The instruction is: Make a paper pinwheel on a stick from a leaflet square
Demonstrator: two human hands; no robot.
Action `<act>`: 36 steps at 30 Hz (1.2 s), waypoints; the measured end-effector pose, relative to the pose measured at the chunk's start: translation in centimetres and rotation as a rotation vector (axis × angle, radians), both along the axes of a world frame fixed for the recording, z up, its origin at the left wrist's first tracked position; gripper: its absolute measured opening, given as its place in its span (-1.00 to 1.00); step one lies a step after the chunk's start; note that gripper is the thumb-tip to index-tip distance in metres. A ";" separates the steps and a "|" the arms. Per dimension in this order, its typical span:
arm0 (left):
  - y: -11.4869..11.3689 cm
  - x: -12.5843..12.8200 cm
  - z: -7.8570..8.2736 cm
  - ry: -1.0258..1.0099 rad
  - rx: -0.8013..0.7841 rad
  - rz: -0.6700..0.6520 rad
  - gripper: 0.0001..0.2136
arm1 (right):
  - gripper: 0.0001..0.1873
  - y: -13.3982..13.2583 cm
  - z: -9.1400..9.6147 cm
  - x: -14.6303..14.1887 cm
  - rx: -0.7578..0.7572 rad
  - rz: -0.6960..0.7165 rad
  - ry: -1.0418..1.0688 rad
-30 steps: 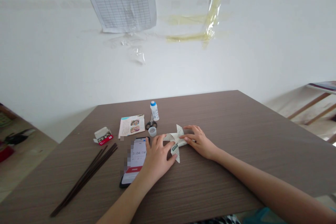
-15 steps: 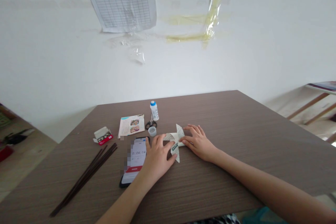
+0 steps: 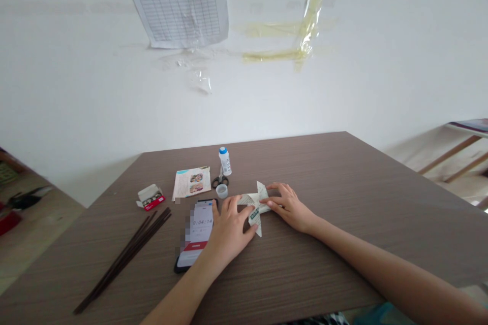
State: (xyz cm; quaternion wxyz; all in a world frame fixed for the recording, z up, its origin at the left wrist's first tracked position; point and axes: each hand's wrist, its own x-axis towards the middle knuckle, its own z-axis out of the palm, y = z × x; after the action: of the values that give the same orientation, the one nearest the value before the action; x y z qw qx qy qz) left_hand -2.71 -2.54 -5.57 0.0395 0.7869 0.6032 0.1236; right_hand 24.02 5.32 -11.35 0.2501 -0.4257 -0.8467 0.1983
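A folded paper pinwheel [image 3: 255, 217], pale with printed text and a dark green label, lies on the table between my hands. My left hand [image 3: 230, 226] rests over its left side, fingers spread and fingertips pressing it down; the palm hides part of the paper. From the right, my right hand [image 3: 288, 206] has its thumb and index finger together on the right-hand blade, the other fingers loosely bent above. One blade points up between the hands and another points down near my left thumb. Under my left hand's edge lies a phone [image 3: 194, 238] with a running timer.
Dark brown thin sticks [image 3: 124, 259] lie at the left, below an open small red-and-white box [image 3: 151, 197]. A printed booklet [image 3: 191, 183], black-handled scissors [image 3: 220, 181], a white bottle with blue cap [image 3: 224, 161] and a clear cap [image 3: 221, 191] stand behind. The wooden table [image 3: 343, 172] meets a wall.
My right index finger and thumb have shifted slightly on the right blade of the pinwheel. My left hand stays in place, and the camera view has moved a little.
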 end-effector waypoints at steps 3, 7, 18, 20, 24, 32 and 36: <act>0.0 0.1 0.2 0.004 -0.030 0.006 -0.59 | -0.45 -0.2 0.2 -0.1 0.000 0.005 -0.018; 0.0 0.2 0.5 -0.005 -0.038 0.002 -0.58 | -0.52 -0.4 0.4 -0.5 -0.011 0.016 -0.078; 0.0 0.1 0.3 -0.027 -0.041 -0.008 -0.58 | -0.62 -0.6 -0.1 -0.6 0.028 -0.004 -0.132; 0.1 0.0 0.1 -0.021 -0.036 -0.006 -0.58 | -0.62 -0.6 -0.3 -0.5 0.028 -0.003 -0.113; 0.1 -0.1 -0.2 -0.011 -0.023 -0.003 -0.58 | -0.61 -0.5 -0.5 -0.3 0.013 0.007 -0.068; 0.1 0.0 0.2 0.012 -0.053 0.004 -0.58 | -0.53 -0.2 -0.3 0.0 0.004 -0.018 -0.026; -0.1 0.4 0.6 0.027 -0.072 0.010 -0.56 | -0.54 -0.5 -0.1 -0.2 0.006 -0.022 -0.078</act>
State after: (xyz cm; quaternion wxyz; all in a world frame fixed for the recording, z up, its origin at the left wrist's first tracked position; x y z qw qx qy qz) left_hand -2.34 -2.63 -4.96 0.0592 0.7836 0.6117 0.0913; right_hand 23.80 4.83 -11.41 0.2203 -0.4416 -0.8517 0.1762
